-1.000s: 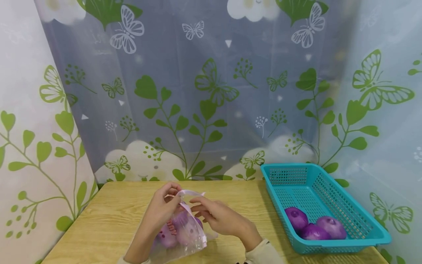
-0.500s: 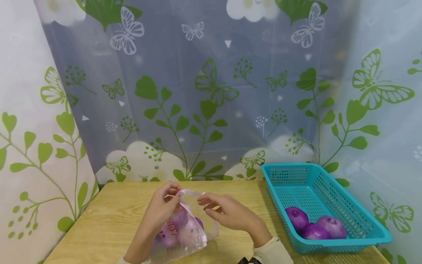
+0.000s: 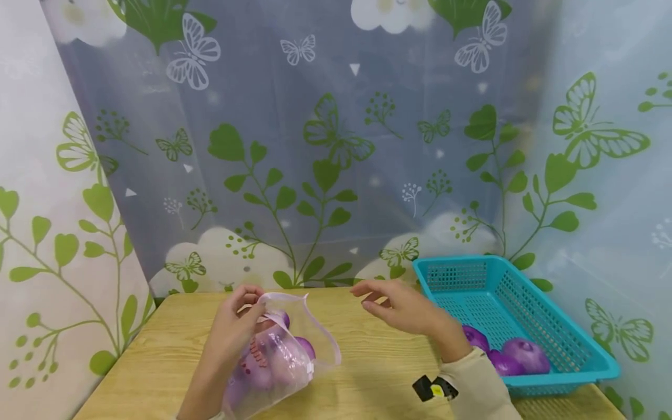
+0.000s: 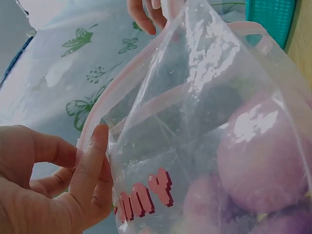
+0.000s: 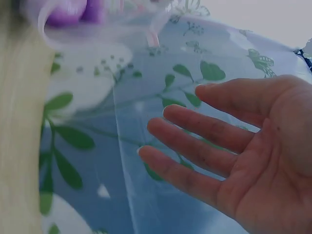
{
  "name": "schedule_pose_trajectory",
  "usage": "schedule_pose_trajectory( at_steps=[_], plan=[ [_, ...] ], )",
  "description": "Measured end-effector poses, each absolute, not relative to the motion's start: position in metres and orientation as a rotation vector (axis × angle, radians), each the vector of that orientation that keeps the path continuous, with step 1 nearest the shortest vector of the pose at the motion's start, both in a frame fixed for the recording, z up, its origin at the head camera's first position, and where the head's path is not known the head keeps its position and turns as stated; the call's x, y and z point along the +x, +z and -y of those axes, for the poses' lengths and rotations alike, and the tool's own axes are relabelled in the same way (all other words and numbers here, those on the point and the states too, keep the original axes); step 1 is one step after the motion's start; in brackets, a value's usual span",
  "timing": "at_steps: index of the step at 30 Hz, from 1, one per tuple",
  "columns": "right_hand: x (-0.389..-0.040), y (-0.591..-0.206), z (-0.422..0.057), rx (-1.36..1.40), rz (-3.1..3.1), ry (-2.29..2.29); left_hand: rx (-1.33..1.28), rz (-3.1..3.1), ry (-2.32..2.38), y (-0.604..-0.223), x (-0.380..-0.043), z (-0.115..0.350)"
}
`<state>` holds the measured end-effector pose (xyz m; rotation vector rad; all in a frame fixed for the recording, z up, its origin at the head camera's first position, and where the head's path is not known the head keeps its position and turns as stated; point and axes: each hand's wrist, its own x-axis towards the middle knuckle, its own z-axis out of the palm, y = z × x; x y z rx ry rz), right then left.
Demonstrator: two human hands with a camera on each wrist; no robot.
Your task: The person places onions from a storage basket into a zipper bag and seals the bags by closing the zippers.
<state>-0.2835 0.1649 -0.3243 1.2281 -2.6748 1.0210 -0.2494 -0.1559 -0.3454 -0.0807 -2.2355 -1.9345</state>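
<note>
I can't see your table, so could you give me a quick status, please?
Left hand pinches the zip bag rim. Right hand open, empty, between bag and basket. Nothing in the way.

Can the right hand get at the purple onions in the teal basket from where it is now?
Probably yes. The right hand is open and holds nothing, hovering beside the teal basket. The basket is open-topped, and the purple onions lie uncovered at its near end. The left hand holds the bag well aside.

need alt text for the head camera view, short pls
A person's left hand pinches open the rim of a clear plastic bag holding purple onions on a wooden table. Their right hand hovers open beside a teal basket with more onions.
</note>
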Motion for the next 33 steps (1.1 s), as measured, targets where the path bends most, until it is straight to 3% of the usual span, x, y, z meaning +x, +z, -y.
schedule_pose_trajectory(
  at_steps=[12, 21, 33],
  plan=[
    [-0.306, -0.292, -0.226, 1.129, 2.957, 0.638, -0.090, 2.241, -1.943, -0.344, -0.249, 0.156],
    [-0.316, -0.284, -0.260, 1.055, 3.126, 0.612, -0.088, 2.243, -1.940, -0.346, -0.250, 0.156],
    [-0.339, -0.308, -0.305, 0.753, 3.400, 0.676, -0.108, 2.232, -1.954, -0.346, -0.249, 0.155]
  ],
)
